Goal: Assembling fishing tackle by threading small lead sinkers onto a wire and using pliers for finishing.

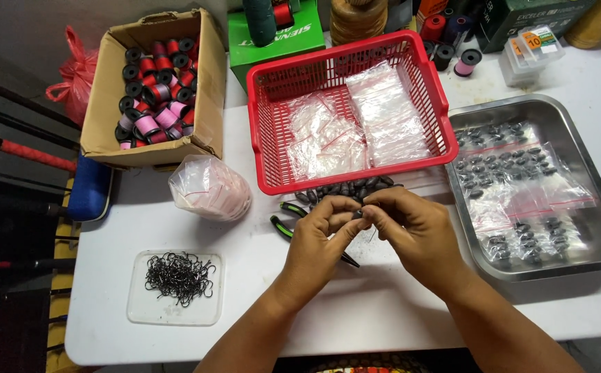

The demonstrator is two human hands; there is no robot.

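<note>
Near the table's middle, just below the red basket (351,110), the left hand (318,242) and right hand (411,231) meet, fingers pinched narrow on a small dark sinker (358,213) above the loose pile of sinkers (345,188); a firm, close pinch looks wise.

Both hands' fingers (347,213) pinch a small sinker (358,213)

Green box (245,48) and brown carton (100,117) behind red basket's clear bags (390,117)
</note>
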